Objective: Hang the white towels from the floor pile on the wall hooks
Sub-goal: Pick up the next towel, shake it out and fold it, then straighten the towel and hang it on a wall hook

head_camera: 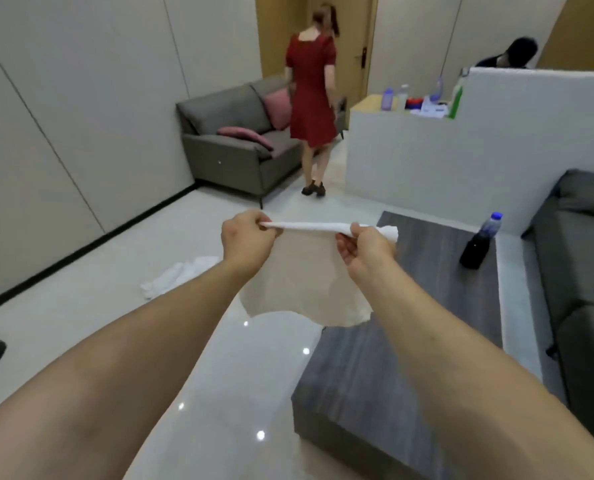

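Note:
I hold a white towel (306, 285) stretched out in front of me by its top edge. My left hand (245, 239) pinches the left corner and my right hand (365, 252) pinches the right corner, with a bit of cloth sticking out past the fingers. The towel hangs down between my forearms above the glossy floor. More white towels (179, 275) lie crumpled on the floor to the left, near the wall. No wall hooks show in this view.
A dark grey low table (410, 341) stands at the right with a dark bottle (479, 245) on it. A grey sofa (586, 271) is at far right, another sofa (233, 143) at the back. A person in a red dress (311, 95) walks away by a white counter (427, 161).

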The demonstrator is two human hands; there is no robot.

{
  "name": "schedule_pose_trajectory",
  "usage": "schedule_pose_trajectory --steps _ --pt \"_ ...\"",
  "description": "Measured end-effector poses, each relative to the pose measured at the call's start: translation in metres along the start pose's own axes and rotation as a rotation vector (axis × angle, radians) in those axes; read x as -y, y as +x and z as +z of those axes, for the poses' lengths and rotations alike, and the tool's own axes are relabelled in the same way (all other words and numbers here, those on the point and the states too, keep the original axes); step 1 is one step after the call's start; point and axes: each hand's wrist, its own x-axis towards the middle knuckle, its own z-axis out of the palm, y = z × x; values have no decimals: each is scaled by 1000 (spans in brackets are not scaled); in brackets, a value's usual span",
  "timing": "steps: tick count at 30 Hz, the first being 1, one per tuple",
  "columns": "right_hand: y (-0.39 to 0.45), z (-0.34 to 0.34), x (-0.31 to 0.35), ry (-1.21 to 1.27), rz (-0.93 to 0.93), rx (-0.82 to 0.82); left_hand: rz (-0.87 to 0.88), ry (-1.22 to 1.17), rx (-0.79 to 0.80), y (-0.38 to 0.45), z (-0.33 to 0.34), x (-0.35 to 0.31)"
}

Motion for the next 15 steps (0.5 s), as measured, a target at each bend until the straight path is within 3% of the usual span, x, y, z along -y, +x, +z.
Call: schedule_pose_trajectory --steps 3,8,15 --pt "-60 69 -24 -95 -39 71 40 16 -133 8 -97 22" --pt "-163 180 -85 -161 -299 78 81 88 -312 4 -250 68" --pt "-290 286 -203 -320 -536 562 -45 125 -566 -30 -442 149"
